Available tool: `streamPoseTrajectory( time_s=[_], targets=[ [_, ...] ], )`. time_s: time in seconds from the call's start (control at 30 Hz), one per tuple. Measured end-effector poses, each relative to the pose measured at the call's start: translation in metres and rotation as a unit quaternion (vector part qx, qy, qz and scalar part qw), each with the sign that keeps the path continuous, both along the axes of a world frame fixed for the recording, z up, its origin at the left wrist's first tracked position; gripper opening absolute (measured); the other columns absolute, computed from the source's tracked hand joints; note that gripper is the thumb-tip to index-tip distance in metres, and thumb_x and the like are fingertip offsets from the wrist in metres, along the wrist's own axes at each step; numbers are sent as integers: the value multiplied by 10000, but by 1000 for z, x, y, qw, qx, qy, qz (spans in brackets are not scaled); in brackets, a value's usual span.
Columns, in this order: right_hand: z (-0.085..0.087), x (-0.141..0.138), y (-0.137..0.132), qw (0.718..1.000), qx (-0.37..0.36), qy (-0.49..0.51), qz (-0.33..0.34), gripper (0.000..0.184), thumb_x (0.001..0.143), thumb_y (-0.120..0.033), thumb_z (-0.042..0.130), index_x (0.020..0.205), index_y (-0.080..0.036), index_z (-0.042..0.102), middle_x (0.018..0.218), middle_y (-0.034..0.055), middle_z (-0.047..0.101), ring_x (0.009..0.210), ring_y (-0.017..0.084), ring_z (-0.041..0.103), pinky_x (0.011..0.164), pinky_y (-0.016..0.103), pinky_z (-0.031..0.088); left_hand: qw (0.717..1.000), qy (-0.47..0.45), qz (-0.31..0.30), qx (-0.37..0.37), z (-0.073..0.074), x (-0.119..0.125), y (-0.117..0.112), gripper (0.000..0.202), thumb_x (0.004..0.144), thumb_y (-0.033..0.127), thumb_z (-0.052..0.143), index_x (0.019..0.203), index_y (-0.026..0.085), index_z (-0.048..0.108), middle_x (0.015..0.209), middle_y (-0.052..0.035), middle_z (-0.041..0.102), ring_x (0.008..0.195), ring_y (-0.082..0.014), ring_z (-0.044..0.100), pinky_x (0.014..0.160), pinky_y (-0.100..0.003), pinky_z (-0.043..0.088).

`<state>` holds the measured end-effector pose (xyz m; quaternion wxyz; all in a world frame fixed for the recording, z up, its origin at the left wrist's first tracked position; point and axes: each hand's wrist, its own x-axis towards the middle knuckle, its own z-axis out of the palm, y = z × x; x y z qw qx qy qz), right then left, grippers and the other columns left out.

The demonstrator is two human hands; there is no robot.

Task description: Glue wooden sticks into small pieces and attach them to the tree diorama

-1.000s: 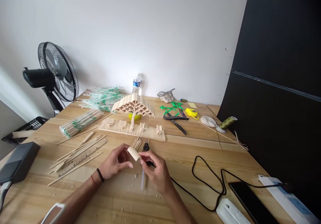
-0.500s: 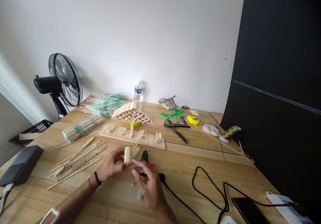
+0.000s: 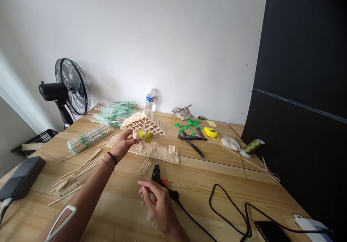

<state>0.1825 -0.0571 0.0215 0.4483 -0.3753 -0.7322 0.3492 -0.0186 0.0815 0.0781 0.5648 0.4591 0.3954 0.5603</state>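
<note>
My left hand reaches forward over the table and pinches a small block of glued wooden sticks, held just left of the stick model's trunk, above the flat stick base. The model's scalloped stick canopy stands right above the block. My right hand hovers low near the front with fingers loosely curled; a thin clear stick shows beneath it, and whether the hand holds it is unclear. A black glue gun lies just beyond that hand. A few short loose sticks lie between the hands.
Long skewers and a ruler lie at left, with packed skewer bundles behind. Black pliers, a yellow tape measure, green ribbon, a thread spool and a water bottle sit further back. A black cable loops at right. A fan stands left.
My left hand has carried the small stick block forward from in front of me to the model's trunk. My right hand let go of the block and stayed low near the glue gun.
</note>
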Motion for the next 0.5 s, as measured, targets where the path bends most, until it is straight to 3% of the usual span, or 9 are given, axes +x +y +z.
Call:
streamPoseTrajectory(
  time_s=[0.27,0.5],
  targets=[
    [0,-2,-2,999,8,-14,30,258,1001,-207,532,1147,-227,744,849,45,776,747,193,745,735,287,598,1000,-10,6,17,-5,6,21,437,567,320,936,731,208,547,666,44,663,753,-201,716,787,-328,543],
    [0,-1,-3,998,-13,-42,39,263,999,-205,519,1127,-221,748,827,41,771,722,187,733,707,277,586,999,-30,-21,34,-13,10,35,290,616,330,881,629,144,659,654,-42,711,657,-163,638,689,-311,526]
  ],
)
